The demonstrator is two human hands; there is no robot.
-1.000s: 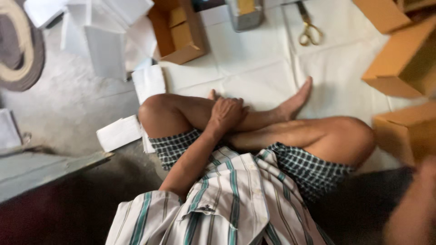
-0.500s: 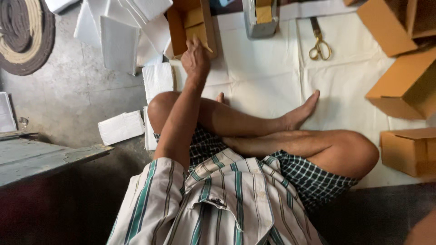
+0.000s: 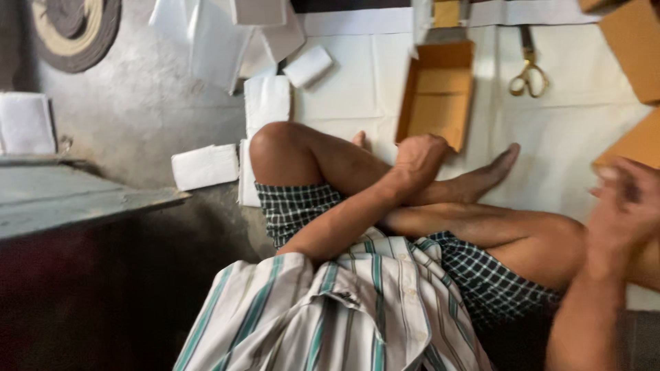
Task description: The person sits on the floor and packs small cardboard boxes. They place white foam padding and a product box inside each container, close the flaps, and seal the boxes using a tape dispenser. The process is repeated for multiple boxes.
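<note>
An open brown cardboard box (image 3: 434, 96) lies on the white sheet (image 3: 357, 82), looking light, stiff-walled, best gripped by a rim. The left hand (image 3: 419, 159) grasps its near edge; the blurred right hand (image 3: 629, 199) hangs empty, fingers loose.

right hand (image 3: 629, 199): motion-blurred, fingers unreadable | left hand (image 3: 419, 159): fingers hidden behind its back | right-edge cardboard boxes (image 3: 629, 45): cut off | scissors (image 3: 528, 69): blades blurred

One open cardboard box (image 3: 436, 96) — one pair of scissors (image 3: 528, 74).
</note>
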